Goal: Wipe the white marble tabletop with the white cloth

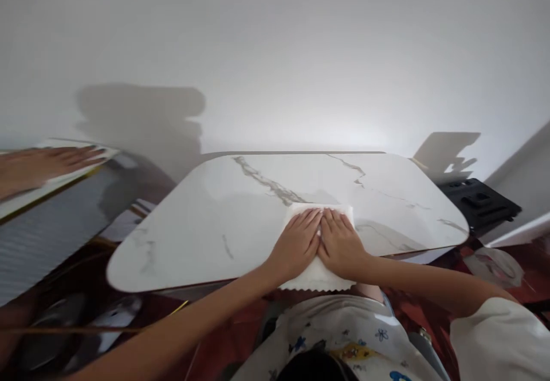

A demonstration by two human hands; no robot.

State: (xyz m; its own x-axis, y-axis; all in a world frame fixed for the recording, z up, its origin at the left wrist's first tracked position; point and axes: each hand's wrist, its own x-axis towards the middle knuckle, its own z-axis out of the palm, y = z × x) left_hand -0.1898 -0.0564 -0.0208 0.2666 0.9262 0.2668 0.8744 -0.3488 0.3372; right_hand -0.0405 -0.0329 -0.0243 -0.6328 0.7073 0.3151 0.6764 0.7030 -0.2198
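Note:
A white paper towel (320, 275) with a scalloped front edge lies at the near edge of a white marble-patterned table (193, 220). Resting flat on the paper's left side is my left hand (297, 240), its fingers stretched forward. My right hand (341, 242) lies flat beside it, with the fingertips of both hands close together near the paper's far edge. Both palms face down and hide the middle of the paper. Neither hand is wrapped around anything. Whether the paper is one sheet or folded, I cannot tell.
At far left, another person's hand (64, 160) rests on a white-topped surface (12, 203) with a gold edge. A black case-like object (485, 203) stands right of the table. Behind rises a pale wall (301, 54) with shadows. Shoes (114, 318) sit on the floor, lower left.

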